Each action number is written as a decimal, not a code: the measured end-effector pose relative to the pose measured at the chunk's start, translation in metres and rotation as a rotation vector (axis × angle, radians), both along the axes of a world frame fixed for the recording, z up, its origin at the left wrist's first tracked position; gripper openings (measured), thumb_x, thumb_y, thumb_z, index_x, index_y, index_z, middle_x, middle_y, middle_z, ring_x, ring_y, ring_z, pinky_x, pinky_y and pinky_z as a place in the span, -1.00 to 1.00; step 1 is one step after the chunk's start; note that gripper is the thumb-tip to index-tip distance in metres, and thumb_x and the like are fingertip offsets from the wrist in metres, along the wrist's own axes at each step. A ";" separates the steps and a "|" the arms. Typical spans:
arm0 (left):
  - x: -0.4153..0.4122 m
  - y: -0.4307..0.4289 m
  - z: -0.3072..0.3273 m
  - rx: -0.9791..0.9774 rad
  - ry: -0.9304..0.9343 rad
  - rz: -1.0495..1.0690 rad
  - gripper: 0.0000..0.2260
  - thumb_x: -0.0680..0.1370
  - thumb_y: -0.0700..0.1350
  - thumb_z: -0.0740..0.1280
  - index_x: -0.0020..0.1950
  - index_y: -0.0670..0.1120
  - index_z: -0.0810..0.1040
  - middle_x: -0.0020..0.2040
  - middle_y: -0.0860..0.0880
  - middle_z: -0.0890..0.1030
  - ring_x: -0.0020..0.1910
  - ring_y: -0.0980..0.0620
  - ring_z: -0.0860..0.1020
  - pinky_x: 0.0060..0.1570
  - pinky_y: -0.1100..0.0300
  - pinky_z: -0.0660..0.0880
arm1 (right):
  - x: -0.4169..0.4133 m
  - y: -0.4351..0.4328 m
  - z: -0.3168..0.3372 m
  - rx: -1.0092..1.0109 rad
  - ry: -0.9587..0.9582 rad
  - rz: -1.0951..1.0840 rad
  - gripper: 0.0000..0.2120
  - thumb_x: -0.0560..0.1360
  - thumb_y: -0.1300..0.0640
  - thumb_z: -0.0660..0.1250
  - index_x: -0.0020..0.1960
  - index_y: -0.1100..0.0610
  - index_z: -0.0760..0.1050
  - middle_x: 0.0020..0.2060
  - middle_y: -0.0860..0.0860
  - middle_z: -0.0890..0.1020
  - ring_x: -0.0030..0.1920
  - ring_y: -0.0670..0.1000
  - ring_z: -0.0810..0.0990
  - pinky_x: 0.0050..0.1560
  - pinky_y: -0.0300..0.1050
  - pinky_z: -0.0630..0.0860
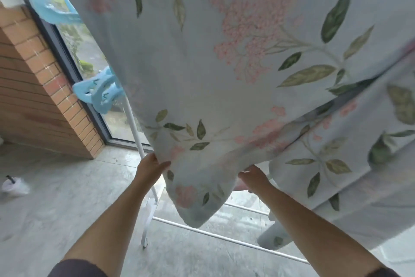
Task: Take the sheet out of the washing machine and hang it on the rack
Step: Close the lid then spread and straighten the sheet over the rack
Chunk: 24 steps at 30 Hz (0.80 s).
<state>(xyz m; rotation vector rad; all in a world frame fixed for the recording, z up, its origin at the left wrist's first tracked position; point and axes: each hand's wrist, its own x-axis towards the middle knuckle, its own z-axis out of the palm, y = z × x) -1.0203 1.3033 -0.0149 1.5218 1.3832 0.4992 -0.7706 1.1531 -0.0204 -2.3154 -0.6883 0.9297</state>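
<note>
Cup: seen lying on the floor at far left, dark straw in the lid; contents cannot be told.
Sheet: pale blue, printed with pink blossoms and green leaves; draped down over the white rack, a lower fold hanging loose.
Left hand: hem pinched between thumb and fingers.
Right hand: closed on the hem, fingers partly hidden by cloth.
Blue pegs: clipped beside the sheet's left edge.

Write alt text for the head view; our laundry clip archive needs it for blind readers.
Two bare hands, left hand and right hand, grip the lower edge of a floral sheet draped over a white drying rack. Blue clips hang at left, near a window.
</note>
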 end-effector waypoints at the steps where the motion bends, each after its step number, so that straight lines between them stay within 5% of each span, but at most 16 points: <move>1: 0.002 0.000 0.025 0.007 -0.124 0.038 -0.75 0.25 -0.06 0.46 -0.10 0.03 0.56 -0.10 -0.01 0.66 -0.03 -0.07 0.62 0.08 -0.01 0.54 | -0.001 0.001 0.020 0.010 -0.016 0.023 -0.76 0.47 0.12 0.28 0.11 0.12 0.47 -0.07 0.03 0.51 -0.07 0.03 0.46 -0.10 -0.16 0.39; 4: 0.007 -0.001 0.112 0.142 -0.325 0.146 -0.63 0.32 -0.17 0.50 0.09 -0.13 0.53 -0.08 -0.03 0.61 -0.09 -0.01 0.57 -0.06 0.11 0.51 | -0.004 0.005 0.088 0.098 -0.072 0.111 -0.82 0.49 0.16 0.25 0.07 0.12 0.53 -0.02 0.08 0.57 -0.04 0.08 0.53 0.00 -0.13 0.45; 7: 0.009 0.011 0.188 0.271 -0.451 0.220 -0.63 0.42 -0.21 0.46 0.20 -0.21 0.51 0.02 -0.11 0.59 -0.06 -0.03 0.55 -0.11 0.10 0.47 | -0.008 0.018 0.161 0.186 -0.202 0.277 -0.86 0.54 0.21 0.24 0.04 0.09 0.54 0.14 0.06 0.55 0.20 0.08 0.52 0.16 -0.17 0.39; 11: 0.004 0.036 0.295 0.405 -0.598 0.247 -0.70 0.48 -0.16 0.40 0.20 -0.16 0.53 0.01 -0.09 0.59 -0.07 -0.02 0.54 -0.21 0.19 0.44 | -0.025 0.041 0.277 0.492 -0.364 0.321 -0.82 0.54 0.23 0.19 0.05 0.09 0.54 0.03 0.01 0.59 -0.03 0.00 0.58 -0.10 -0.21 0.50; 13: 0.001 0.057 0.339 0.462 -0.663 0.278 -0.79 0.52 -0.14 0.35 0.14 -0.15 0.54 -0.01 -0.12 0.58 -0.05 -0.03 0.54 -0.13 0.19 0.44 | -0.035 0.053 0.331 0.633 -0.551 0.345 -0.79 0.53 0.24 0.19 0.07 0.10 0.55 0.03 0.05 0.61 -0.02 0.04 0.59 -0.04 -0.12 0.54; 18: -0.010 0.104 0.427 0.602 -0.675 0.341 -0.73 0.57 -0.01 0.23 0.05 -0.19 0.54 -0.05 -0.12 0.57 -0.04 -0.05 0.53 -0.06 0.12 0.42 | -0.041 0.078 0.433 0.963 -1.153 0.325 -0.82 0.42 0.26 0.31 0.00 0.17 0.58 -0.03 0.06 0.60 0.00 0.11 0.54 -0.01 -0.07 0.41; 24: -0.038 0.171 0.506 0.585 -0.459 0.537 -0.65 0.60 -0.10 0.18 0.27 -0.31 0.45 0.27 -0.24 0.49 0.24 -0.22 0.47 0.22 0.01 0.42 | -0.023 0.105 0.492 0.880 -1.531 0.159 -0.72 0.49 0.13 0.27 0.19 0.13 0.47 0.10 0.06 0.53 0.11 0.09 0.51 0.16 0.04 0.35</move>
